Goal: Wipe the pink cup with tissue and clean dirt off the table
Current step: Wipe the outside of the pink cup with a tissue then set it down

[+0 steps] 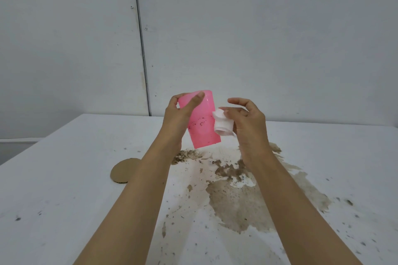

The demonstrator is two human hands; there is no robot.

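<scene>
Wiping pink cup (203, 133): left hand (179, 114) gripping it, right hand (247, 123) pinching tissue (223, 126).
Next move is probably calling for rubbing its specks (201, 123).

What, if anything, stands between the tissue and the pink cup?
Nothing visible. The right hand pinches the tissue right beside the speckled wall of the pink cup, which the left hand holds above the table.

no legible txt, labels, nos.
</scene>
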